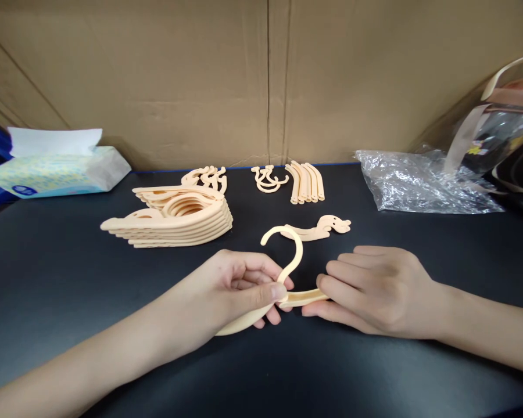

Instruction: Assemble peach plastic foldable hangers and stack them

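Both hands grip one peach plastic hanger (288, 255) low over the dark table (70, 302). My left hand (239, 287) is closed round its left arm and the base of the hook, which curls upward. My right hand (375, 290) pinches the hanger's right arm piece (303, 298) between thumb and fingers. Just behind the hook lies a loose peach arm piece (325, 227) with a cut-out end.
A stack of finished peach hangers (174, 217) lies to the back left. Loose hooks (268, 178) and curved arm pieces (307, 183) sit at the back centre. A tissue pack (56, 171) is far left, a crumpled clear plastic bag (418, 183) far right, a cardboard wall (261, 75) behind.
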Available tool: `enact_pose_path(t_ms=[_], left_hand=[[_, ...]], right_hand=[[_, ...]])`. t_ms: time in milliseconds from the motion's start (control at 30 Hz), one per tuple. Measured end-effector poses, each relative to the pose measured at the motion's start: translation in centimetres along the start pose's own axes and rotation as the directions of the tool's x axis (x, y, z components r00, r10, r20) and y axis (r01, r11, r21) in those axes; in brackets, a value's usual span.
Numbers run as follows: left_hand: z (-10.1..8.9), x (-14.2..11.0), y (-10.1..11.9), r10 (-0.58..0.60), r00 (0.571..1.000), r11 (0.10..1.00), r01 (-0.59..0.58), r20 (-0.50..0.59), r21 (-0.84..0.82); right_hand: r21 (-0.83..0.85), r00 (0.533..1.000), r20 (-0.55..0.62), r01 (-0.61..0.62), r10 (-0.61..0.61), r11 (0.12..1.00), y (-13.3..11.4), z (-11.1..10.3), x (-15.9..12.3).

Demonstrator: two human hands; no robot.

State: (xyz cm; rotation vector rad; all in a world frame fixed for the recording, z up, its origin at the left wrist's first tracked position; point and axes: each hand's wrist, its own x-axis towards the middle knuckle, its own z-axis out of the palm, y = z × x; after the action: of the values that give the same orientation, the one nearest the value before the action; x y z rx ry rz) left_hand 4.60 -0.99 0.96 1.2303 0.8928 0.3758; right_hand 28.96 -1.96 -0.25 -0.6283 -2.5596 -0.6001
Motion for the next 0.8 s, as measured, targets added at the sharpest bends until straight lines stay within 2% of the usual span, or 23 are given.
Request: enact_pose_path(t_ms=[267,500,800], left_hand=[[0.27,-0.09,-0.24,0.041,0.999,0.998,-0.040,-0.024,0.038],[0.28,0.11,-0.19,0.047,0.997,0.998,-0.049,-0.054,-0.033],[0.40,0.15,-0.29,0.041,0.997,0.999,-0.043,-0.071,-0.031]], right_hand=[[0.045,1.000,0.016,-0.011,0.010,0.999,-0.21,0.08,-0.18],[0.114,0.998,0.046,-0.043,0.038,0.993,-0.25,-0.13,-0.24],[0.161,0.994,0.072,-0.088,0.077,0.983,-0.74,-0.27,-0.13]])
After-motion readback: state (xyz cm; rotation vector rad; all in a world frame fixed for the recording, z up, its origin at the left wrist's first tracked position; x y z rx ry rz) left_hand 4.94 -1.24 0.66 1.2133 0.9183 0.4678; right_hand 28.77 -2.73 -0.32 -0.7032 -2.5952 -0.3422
